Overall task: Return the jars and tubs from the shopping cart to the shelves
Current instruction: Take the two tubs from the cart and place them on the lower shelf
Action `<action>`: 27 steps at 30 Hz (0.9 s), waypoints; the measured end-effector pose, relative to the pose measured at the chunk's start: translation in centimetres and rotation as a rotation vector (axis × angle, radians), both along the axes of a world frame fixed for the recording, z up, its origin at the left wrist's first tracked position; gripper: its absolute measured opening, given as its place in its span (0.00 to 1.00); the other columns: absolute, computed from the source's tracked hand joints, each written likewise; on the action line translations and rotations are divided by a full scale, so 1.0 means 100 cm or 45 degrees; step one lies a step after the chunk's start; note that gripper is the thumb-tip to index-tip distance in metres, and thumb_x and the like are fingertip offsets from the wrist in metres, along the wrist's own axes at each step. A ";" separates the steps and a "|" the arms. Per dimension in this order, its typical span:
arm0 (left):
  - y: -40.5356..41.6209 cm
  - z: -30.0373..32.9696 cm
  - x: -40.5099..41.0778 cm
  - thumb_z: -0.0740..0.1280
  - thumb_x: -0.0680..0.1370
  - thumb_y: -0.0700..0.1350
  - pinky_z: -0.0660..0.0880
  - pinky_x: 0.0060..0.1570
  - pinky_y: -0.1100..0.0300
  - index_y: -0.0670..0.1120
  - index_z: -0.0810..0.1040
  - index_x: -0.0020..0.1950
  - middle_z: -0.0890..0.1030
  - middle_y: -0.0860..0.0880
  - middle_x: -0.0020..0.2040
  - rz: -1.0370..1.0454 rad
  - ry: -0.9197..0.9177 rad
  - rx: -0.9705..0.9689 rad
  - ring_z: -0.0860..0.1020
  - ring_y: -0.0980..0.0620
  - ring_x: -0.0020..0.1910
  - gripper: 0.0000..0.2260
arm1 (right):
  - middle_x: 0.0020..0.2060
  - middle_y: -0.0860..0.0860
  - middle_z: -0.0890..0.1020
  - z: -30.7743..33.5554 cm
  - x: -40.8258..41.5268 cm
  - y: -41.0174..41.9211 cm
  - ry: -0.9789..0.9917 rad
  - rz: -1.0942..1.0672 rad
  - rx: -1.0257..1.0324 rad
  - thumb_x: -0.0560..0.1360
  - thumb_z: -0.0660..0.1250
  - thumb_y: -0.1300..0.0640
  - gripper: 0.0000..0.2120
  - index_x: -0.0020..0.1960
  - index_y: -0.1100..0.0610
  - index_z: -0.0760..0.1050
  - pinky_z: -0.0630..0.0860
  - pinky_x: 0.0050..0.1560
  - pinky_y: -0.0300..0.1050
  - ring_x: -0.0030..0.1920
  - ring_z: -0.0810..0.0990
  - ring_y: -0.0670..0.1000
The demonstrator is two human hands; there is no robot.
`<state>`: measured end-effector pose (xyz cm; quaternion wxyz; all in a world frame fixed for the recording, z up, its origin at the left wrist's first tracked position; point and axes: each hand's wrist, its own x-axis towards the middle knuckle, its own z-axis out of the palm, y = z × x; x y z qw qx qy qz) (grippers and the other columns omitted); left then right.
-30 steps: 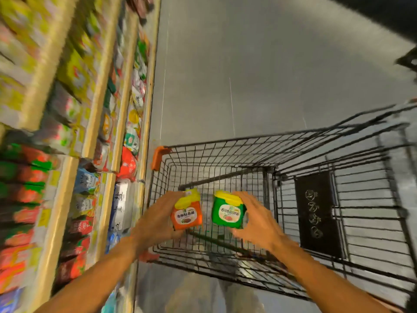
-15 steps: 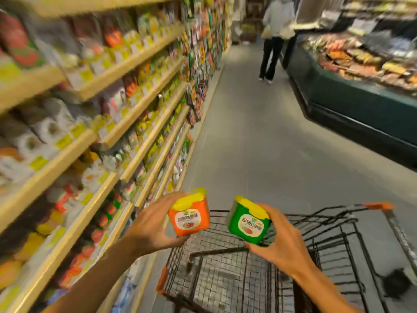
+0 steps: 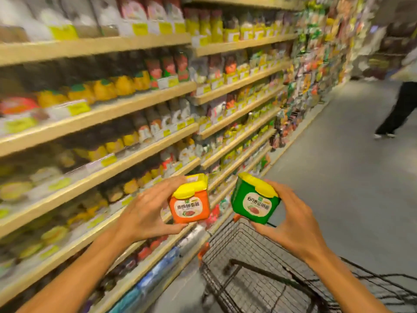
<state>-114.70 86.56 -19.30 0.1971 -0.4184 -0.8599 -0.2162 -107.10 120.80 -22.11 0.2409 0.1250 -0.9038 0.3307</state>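
Note:
My left hand [image 3: 144,211] grips an orange tub [image 3: 190,203] with a yellow lid, held upright at chest height. My right hand [image 3: 291,219] grips a green tub [image 3: 255,199] with a yellow lid, tilted slightly to the left. Both tubs hang side by side, a small gap apart, above the near left corner of the black wire shopping cart [image 3: 259,267]. The wooden shelves [image 3: 126,105] fill the left half of the view, packed with blurred jars, tubs and packets behind yellow price tags.
The grey aisle floor [image 3: 338,177] runs along the right of the shelves. Another person [image 3: 399,102] in dark trousers walks at the far right. The cart's inside looks bare where it shows.
My view has swung up and left from the cart toward the shelves. Both hands have lifted the tubs out of the cart and carried them up toward the shelf side.

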 end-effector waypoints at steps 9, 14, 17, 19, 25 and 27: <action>-0.150 0.024 0.149 0.77 0.68 0.61 0.74 0.67 0.51 0.47 0.65 0.77 0.70 0.51 0.75 0.610 0.054 -0.057 0.70 0.53 0.73 0.43 | 0.66 0.41 0.75 0.027 -0.003 -0.143 0.166 0.591 0.021 0.63 0.83 0.49 0.41 0.73 0.51 0.70 0.76 0.55 0.31 0.62 0.76 0.38; -0.228 0.038 0.245 0.77 0.68 0.61 0.72 0.68 0.58 0.47 0.65 0.77 0.71 0.51 0.74 0.853 0.101 -0.058 0.72 0.55 0.71 0.43 | 0.68 0.44 0.75 0.039 0.024 -0.241 0.241 0.849 0.051 0.63 0.82 0.50 0.43 0.74 0.52 0.69 0.76 0.60 0.36 0.66 0.77 0.44; -0.273 0.044 0.309 0.76 0.68 0.62 0.70 0.69 0.61 0.47 0.65 0.77 0.70 0.52 0.75 0.976 0.110 -0.052 0.71 0.56 0.72 0.42 | 0.68 0.45 0.76 0.045 0.052 -0.304 0.279 0.982 0.045 0.64 0.82 0.48 0.42 0.73 0.54 0.70 0.75 0.61 0.35 0.66 0.77 0.44; -0.303 0.048 0.354 0.74 0.69 0.62 0.68 0.70 0.63 0.48 0.64 0.78 0.69 0.53 0.76 1.055 0.112 -0.048 0.69 0.56 0.73 0.42 | 0.68 0.48 0.76 0.049 0.072 -0.350 0.320 1.068 0.055 0.64 0.82 0.49 0.42 0.73 0.56 0.70 0.74 0.62 0.36 0.66 0.77 0.46; -0.387 0.055 0.490 0.79 0.67 0.57 0.72 0.68 0.59 0.45 0.65 0.77 0.69 0.50 0.76 1.314 0.148 -0.092 0.70 0.52 0.73 0.44 | 0.70 0.48 0.75 0.055 0.150 -0.481 0.383 1.305 0.058 0.64 0.81 0.48 0.42 0.74 0.56 0.69 0.76 0.60 0.41 0.66 0.77 0.48; -0.411 0.055 0.528 0.80 0.67 0.56 0.73 0.68 0.56 0.46 0.65 0.77 0.69 0.50 0.76 1.384 0.159 -0.105 0.70 0.52 0.73 0.44 | 0.70 0.49 0.75 0.056 0.179 -0.517 0.404 1.383 0.034 0.66 0.76 0.43 0.40 0.74 0.56 0.69 0.75 0.62 0.38 0.66 0.77 0.47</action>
